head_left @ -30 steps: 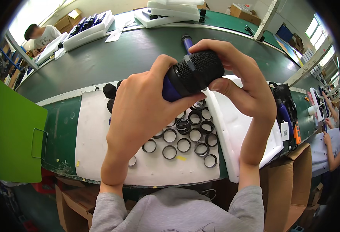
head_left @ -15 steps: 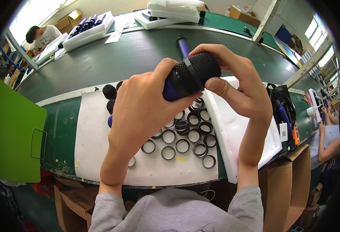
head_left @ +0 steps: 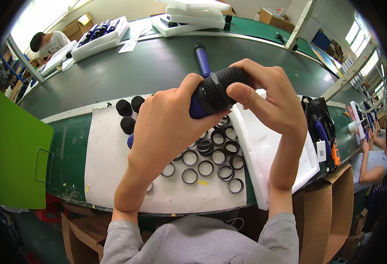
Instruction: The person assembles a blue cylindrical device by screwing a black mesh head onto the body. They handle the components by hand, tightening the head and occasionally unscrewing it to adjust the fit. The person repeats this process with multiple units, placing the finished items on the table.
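Observation:
I hold a microphone (head_left: 213, 90) with a black mesh head and a blue-purple body above the bench, tilted with its head up to the right. My left hand (head_left: 160, 121) is closed round the body just below the mesh. My right hand (head_left: 275, 94) grips the mesh head, its thumb on the near side and its fingers over the top. Below my hands, several black rings (head_left: 205, 148) lie scattered on a white sheet (head_left: 107, 176). Left of them stand several microphones (head_left: 124, 108) with black mesh heads, partly hidden by my left arm.
Beyond my hands a purple microphone handle (head_left: 202, 61) lies on the dark conveyor belt (head_left: 158, 61). A white foam tray (head_left: 251, 163) is at right, near a black bag (head_left: 319, 114). Filled foam trays (head_left: 101, 42) stand across the belt. Other people work at left and right.
My hands and the microphone have come slightly lower in view. The right thumb and fingers have shifted a little along the mesh head; both hands keep their hold.

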Tool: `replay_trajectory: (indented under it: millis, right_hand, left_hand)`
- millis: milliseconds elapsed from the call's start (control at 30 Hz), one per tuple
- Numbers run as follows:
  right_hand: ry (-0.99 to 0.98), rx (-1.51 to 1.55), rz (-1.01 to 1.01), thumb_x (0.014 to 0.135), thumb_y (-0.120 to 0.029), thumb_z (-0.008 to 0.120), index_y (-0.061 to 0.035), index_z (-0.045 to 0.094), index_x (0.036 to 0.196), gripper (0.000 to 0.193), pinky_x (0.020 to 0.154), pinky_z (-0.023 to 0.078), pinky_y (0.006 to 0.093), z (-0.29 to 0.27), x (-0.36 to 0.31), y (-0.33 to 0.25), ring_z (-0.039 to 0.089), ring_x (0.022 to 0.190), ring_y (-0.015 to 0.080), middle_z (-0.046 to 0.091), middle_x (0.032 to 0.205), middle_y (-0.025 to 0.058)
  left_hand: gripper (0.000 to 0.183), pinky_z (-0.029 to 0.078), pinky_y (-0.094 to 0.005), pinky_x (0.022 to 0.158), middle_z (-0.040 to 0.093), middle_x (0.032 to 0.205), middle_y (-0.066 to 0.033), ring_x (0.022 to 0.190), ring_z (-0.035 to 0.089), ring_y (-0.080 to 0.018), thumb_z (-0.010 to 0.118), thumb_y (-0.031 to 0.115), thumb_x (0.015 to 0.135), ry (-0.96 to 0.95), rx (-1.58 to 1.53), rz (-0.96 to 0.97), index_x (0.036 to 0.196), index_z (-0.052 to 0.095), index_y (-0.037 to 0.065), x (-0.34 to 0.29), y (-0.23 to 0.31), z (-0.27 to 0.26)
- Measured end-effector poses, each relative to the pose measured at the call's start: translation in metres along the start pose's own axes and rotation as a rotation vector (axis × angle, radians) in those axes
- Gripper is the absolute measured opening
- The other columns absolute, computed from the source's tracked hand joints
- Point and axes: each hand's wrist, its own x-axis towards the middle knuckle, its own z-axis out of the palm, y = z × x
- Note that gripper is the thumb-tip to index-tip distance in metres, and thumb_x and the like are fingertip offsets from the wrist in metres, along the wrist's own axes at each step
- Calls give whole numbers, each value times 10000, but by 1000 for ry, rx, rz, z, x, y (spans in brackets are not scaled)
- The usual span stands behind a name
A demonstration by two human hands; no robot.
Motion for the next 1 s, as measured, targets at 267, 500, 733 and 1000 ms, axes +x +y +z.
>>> replay_trajectory:
  millis: [267, 500, 733, 1000]
  right_hand:
    - [-22, -126, 139, 952, -573, 660, 15, 701, 832, 602, 503, 433, 358, -3, 0, -8, 563, 489, 251, 610, 597, 135]
    - [-84, -27, 167, 962, -483, 699, 19, 703, 991, 503, 563, 473, 316, -4, 1, -4, 630, 583, 210, 659, 688, 132]
    - [-120, 242, -192, 945, -292, 765, 5, 562, 1270, 485, 651, 539, 301, -6, 0, 12, 676, 691, 154, 705, 825, 103]
    - [-70, 76, 33, 949, -494, 720, 24, 632, 1037, 533, 548, 460, 317, 1, 2, 6, 591, 568, 167, 641, 659, 106]
  left_hand:
    - [467, 553, -366, 608, 710, 717, -119, 634, 723, -264, 896, 343, 766, -10, 19, 9, 1041, 666, 43, 1, 0, 4]
    - [452, 537, -334, 565, 694, 680, -101, 582, 708, -215, 901, 312, 766, -46, -21, -15, 1033, 657, 40, 3, -3, 2]
    - [449, 524, -308, 561, 672, 651, -86, 542, 661, -167, 907, 307, 756, -38, -155, 42, 1027, 668, 41, 1, -4, -8]
    - [471, 525, -336, 574, 669, 663, -106, 559, 673, -220, 913, 339, 744, -11, -76, -2, 1018, 674, 39, 4, -9, -2]
